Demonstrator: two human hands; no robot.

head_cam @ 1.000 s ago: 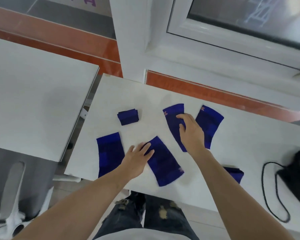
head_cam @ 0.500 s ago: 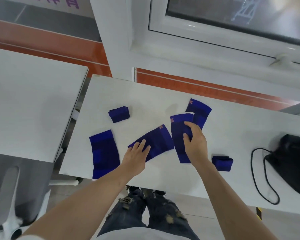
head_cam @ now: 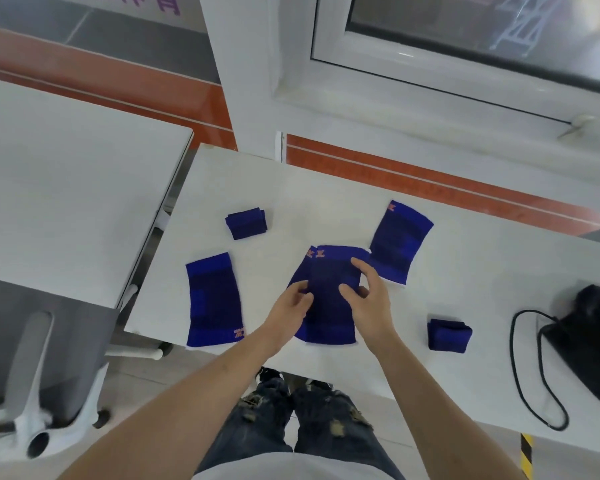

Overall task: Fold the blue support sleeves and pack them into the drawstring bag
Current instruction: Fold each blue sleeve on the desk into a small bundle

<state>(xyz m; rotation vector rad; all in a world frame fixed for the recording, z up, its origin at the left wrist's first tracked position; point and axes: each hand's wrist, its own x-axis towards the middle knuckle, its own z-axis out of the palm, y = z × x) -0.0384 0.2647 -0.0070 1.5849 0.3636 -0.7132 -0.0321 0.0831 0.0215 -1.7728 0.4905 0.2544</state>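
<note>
Two blue support sleeves lie stacked [head_cam: 329, 289] near the table's front edge, one on top of the other. My left hand [head_cam: 290, 308] rests on the stack's left side. My right hand [head_cam: 369, 299] presses on its right side, fingers spread. A flat sleeve [head_cam: 213, 299] lies to the left and another flat sleeve [head_cam: 399, 247] lies behind on the right. One folded sleeve [head_cam: 246, 223] sits at the back left, another folded sleeve [head_cam: 449, 334] at the front right. The black drawstring bag [head_cam: 593, 341] lies at the far right with its cord [head_cam: 520, 375] looped on the table.
The white table [head_cam: 326, 202] stands against a wall with an orange stripe under a window. A second white table [head_cam: 66, 188] stands to the left across a narrow gap. A white chair base [head_cam: 32, 393] is on the floor at the lower left.
My right hand has brought one sleeve over and laid it on top of the sleeve under my left hand. That lower sleeve has turned more upright. The camera view has shifted.
</note>
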